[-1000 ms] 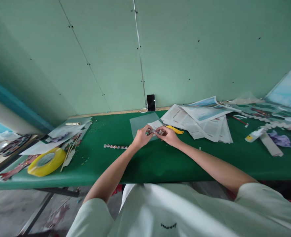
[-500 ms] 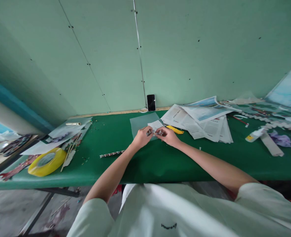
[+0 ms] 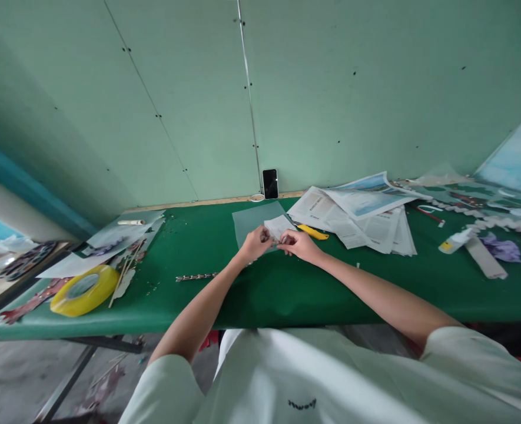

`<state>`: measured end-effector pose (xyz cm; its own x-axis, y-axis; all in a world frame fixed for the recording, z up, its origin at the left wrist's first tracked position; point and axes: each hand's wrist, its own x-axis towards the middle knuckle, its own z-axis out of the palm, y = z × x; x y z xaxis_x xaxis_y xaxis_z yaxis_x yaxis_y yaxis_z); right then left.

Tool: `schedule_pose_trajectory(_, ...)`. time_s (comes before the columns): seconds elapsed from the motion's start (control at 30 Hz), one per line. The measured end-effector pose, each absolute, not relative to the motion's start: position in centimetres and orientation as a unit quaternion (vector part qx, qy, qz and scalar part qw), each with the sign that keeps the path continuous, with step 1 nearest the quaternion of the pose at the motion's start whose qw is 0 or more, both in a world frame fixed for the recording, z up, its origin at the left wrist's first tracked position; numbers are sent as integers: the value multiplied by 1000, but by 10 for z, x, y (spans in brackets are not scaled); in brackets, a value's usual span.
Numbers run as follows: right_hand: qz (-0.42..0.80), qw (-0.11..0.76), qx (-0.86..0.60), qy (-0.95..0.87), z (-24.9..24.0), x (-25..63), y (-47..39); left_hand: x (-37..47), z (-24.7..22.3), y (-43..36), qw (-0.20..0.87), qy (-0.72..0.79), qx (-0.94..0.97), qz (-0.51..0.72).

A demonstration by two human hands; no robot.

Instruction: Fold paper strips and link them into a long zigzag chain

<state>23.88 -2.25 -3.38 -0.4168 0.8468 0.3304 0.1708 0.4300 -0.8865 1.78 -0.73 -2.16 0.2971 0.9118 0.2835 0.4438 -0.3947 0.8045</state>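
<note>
Slim folded strip [image 3: 196, 277]: one, left of centre on the green worktop [image 3: 260, 300], between front and back edges, running toward the left hand [image 3: 255, 242], whose fingers are pinched together on its end. Right hand [image 3: 303, 244]: fingertips clamped on a small pale piece [image 3: 283, 239]. Toward back edge: translucent sheet [image 3: 250, 219], white slip [image 3: 278, 225], yellow-handled tool [image 3: 313, 232].

The strip [image 3: 196, 277] alternates dark and pale along its length; the table [image 3: 282, 297] is deep green, the wall [image 3: 313, 94] a paler green; the tape [image 3: 104, 294] and the knife's handle [image 3: 314, 232] are yellow. The newspapers [image 3: 381, 232] are off-white, patterned with grey print; the rag [image 3: 503, 247] is purple; the shirt [image 3: 260, 368] is pale, with dark lettering.
</note>
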Motion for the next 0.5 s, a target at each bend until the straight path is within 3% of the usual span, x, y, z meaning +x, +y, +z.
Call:
schedule_pose_trajectory(0.1,416,407,-342,-738,-33,239,-23,18,-21,-5,400,437,705,390)
schedule_pose_trajectory(0.23,414,410,-341,-737,-33,237,-23,16,-21,-2,448,411,689,396)
schedule_pose_trajectory(0.5,427,412,-338,-730,-38,238,-18,16,-19,-4,434,418,698,387)
